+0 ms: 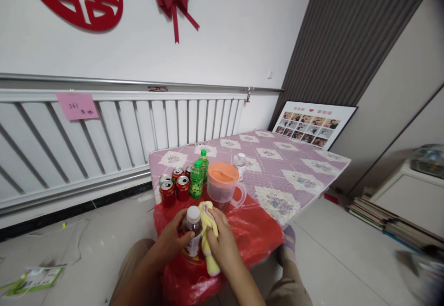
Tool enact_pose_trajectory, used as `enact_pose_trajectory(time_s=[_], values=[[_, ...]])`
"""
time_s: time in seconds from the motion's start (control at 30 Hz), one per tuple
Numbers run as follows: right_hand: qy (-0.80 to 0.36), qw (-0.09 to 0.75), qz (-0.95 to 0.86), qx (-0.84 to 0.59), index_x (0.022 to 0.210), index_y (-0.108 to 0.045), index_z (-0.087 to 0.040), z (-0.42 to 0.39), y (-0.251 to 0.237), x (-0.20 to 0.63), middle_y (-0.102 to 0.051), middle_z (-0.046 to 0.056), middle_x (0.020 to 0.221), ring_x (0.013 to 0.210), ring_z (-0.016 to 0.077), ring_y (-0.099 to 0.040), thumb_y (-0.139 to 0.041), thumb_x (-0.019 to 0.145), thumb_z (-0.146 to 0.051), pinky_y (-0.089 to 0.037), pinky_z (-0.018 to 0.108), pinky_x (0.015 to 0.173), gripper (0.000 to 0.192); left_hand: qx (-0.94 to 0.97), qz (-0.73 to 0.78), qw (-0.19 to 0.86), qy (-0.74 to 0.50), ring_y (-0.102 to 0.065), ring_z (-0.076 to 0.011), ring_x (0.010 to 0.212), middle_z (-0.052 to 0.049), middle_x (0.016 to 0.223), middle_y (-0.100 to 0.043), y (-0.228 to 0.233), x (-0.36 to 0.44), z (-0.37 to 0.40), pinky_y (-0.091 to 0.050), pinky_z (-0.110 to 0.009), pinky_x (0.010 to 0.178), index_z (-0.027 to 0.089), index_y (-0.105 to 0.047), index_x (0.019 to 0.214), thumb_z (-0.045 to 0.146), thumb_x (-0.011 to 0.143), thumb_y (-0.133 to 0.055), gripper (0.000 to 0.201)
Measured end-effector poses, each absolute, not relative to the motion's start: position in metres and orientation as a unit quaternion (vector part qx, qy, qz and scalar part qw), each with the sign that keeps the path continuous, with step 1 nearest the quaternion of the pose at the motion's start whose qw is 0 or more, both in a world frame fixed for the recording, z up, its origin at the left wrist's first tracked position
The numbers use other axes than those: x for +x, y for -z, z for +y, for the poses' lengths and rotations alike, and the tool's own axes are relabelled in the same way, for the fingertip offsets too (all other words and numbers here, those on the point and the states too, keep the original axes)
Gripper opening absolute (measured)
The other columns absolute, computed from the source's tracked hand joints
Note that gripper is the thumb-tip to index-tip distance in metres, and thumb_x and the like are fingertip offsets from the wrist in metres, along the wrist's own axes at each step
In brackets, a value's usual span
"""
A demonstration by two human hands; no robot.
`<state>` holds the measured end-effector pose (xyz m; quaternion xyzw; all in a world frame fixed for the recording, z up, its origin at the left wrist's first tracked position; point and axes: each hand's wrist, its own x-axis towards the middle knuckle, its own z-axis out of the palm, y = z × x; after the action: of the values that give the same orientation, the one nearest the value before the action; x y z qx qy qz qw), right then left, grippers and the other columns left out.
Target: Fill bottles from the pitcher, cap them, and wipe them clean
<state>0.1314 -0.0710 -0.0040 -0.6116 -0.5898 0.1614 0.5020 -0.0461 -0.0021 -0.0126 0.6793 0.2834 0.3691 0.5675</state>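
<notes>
From the head camera, the left hand (pixel 172 240) is wrapped around a small white-capped bottle (pixel 193 230) of dark drink, holding it upright over the red plastic bag (pixel 253 236) at the near edge of the low table (pixel 294 171), while the right hand (pixel 222 243) grips a yellow cloth (pixel 208 232) and presses it against the bottle's right side (cloth and bottle touching). Just behind the hands stands a clear jug (pixel 224 188) with an orange lid, and to its left red cans (pixel 175 188) cluster beside two green bottles (pixel 198 176), with a small clear bottle (pixel 240 165) further back on the purple patterned cover.
</notes>
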Motion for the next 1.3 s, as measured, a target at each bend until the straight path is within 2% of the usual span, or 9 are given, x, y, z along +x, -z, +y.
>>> enact_pose_trajectory(time_s=[0.13,0.27,0.43,0.6,0.7,0.87,1.03,1.17,1.3], values=[[-0.210,0.509,-0.574,-0.607,0.127,-0.063,-0.017,-0.053,0.006,0.134,-0.064,0.012,0.129,0.122,0.0217,-0.058,-0.046,0.076,-0.011,-0.042,0.040,0.109,0.054,0.689,0.282,0.561,-0.362,-0.053,-0.0298,0.127,-0.013,0.138,-0.056,0.011,-0.047,-0.002,-0.037,-0.045,0.112,0.017,-0.043,0.136,0.023,0.078,-0.064,0.062],[-0.235,0.502,-0.563,-0.613,0.124,-0.065,-0.018,-0.056,0.018,0.134,-0.069,0.011,0.123,0.118,0.0230,-0.062,-0.047,0.076,-0.013,-0.045,0.042,0.106,0.052,0.704,0.308,0.531,-0.357,-0.054,-0.0291,0.126,-0.012,0.136,-0.058,0.005,-0.048,-0.007,-0.037,-0.045,0.112,0.016,-0.046,0.136,0.019,0.077,-0.061,0.061],[-0.230,0.504,-0.556,-0.619,0.129,-0.061,-0.015,-0.069,0.019,0.130,-0.062,0.014,0.133,0.126,0.0244,-0.055,-0.048,0.078,-0.016,-0.040,0.044,0.110,0.053,0.732,0.340,0.456,-0.376,-0.052,-0.0309,0.125,-0.013,0.134,-0.056,0.006,-0.047,-0.010,-0.038,-0.047,0.110,0.017,-0.049,0.135,0.024,0.076,-0.064,0.062],[-0.182,0.521,-0.588,-0.591,0.135,-0.056,-0.016,-0.072,-0.003,0.129,-0.053,0.014,0.141,0.132,0.0226,-0.048,-0.048,0.080,-0.016,-0.036,0.040,0.114,0.055,0.747,0.410,0.377,-0.364,-0.057,-0.0327,0.109,-0.012,0.116,-0.058,0.014,-0.044,-0.005,-0.049,-0.051,0.096,0.019,-0.055,0.130,0.031,0.066,-0.077,0.068],[-0.187,0.497,-0.606,-0.592,0.135,-0.056,-0.015,-0.070,-0.010,0.131,-0.052,0.014,0.141,0.132,0.0226,-0.048,-0.046,0.080,-0.015,-0.035,0.040,0.114,0.056,0.741,0.404,0.403,-0.353,-0.058,-0.0314,0.107,-0.013,0.117,-0.057,0.014,-0.044,-0.005,-0.050,-0.049,0.094,0.019,-0.052,0.133,0.031,0.068,-0.076,0.070],[-0.233,0.450,-0.591,-0.628,0.136,-0.054,-0.007,-0.071,0.003,0.131,-0.058,0.018,0.136,0.128,0.0251,-0.054,-0.044,0.079,-0.013,-0.039,0.043,0.111,0.058,0.677,0.354,0.509,-0.397,-0.055,-0.0307,0.122,-0.015,0.134,-0.054,0.007,-0.048,-0.008,-0.042,-0.047,0.105,0.019,-0.027,0.146,0.026,0.073,-0.072,0.085],[-0.248,0.426,-0.585,-0.644,0.131,-0.060,-0.010,-0.080,0.020,0.129,-0.064,0.019,0.129,0.121,0.0291,-0.060,-0.050,0.077,-0.012,-0.043,0.048,0.106,0.055,0.669,0.314,0.569,-0.361,-0.055,-0.0308,0.123,-0.015,0.132,-0.058,0.002,-0.055,-0.004,-0.042,-0.045,0.107,0.017,-0.046,0.128,0.029,0.074,-0.070,0.060],[-0.231,0.445,-0.588,-0.635,0.134,-0.057,-0.016,-0.080,0.009,0.128,-0.062,0.014,0.131,0.124,0.0247,-0.057,-0.050,0.079,-0.012,-0.042,0.043,0.109,0.056,0.675,0.289,0.585,-0.344,-0.053,-0.0300,0.124,-0.013,0.134,-0.057,0.004,-0.058,0.000,-0.039,-0.045,0.108,0.018,-0.045,0.129,0.030,0.075,-0.070,0.061],[-0.183,0.494,-0.600,-0.602,0.140,-0.052,-0.020,-0.076,-0.014,0.122,-0.052,0.011,0.143,0.133,0.0219,-0.047,-0.047,0.082,-0.014,-0.036,0.041,0.113,0.058,0.674,0.267,0.598,-0.342,-0.051,-0.0312,0.126,-0.014,0.136,-0.055,0.007,-0.058,0.002,-0.039,-0.045,0.109,0.019,-0.045,0.130,0.034,0.077,-0.072,0.061]])
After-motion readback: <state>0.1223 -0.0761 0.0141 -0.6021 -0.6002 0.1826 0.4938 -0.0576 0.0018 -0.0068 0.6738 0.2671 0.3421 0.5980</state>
